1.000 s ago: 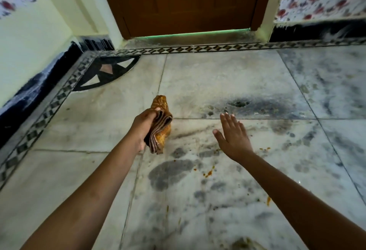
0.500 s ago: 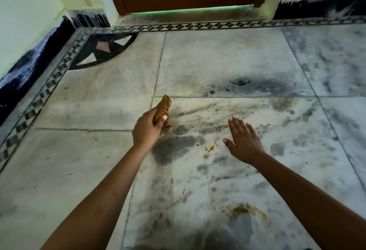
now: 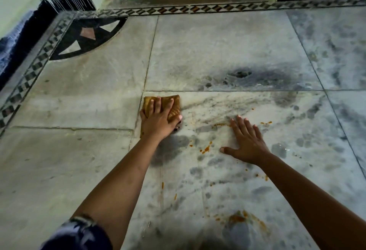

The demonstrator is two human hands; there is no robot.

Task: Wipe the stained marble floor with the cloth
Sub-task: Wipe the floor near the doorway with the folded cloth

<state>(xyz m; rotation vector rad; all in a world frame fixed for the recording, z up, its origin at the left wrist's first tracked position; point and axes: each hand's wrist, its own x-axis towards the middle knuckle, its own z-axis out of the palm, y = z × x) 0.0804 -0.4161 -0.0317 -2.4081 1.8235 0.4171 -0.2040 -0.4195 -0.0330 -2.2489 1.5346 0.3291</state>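
1. The marble floor (image 3: pixel 217 51) now takes both your hands. A second ago they hung in the air above it, so I judge that the reach is over and the first stroke can start. None of the stains looks wiped yet
2. Your left hand (image 3: pixel 158 122) lies palm down at the end of an outstretched arm. Its fingers are straight and spread, pressing on top of the cloth rather than bunched round it as they were a moment ago
3. Your right hand (image 3: pixel 247 142) rests flat on bare marble to the right of the left hand and a little nearer you. The fingers are splayed wide and hold nothing, and it looks like a prop for your weight
4. The cloth (image 3: pixel 174 105) sits under your left palm as a folded pad flat on the floor, its far edge showing past your fingertips. Half a second ago it stood upright in your fist
5. The orange spots (image 3: pixel 206 148) lie between your two hands, with a faint streak just beside your right fingertips. A larger orange smear (image 3: pixel 239 219) sits well back toward you, so sweep the pad right and then pull it back
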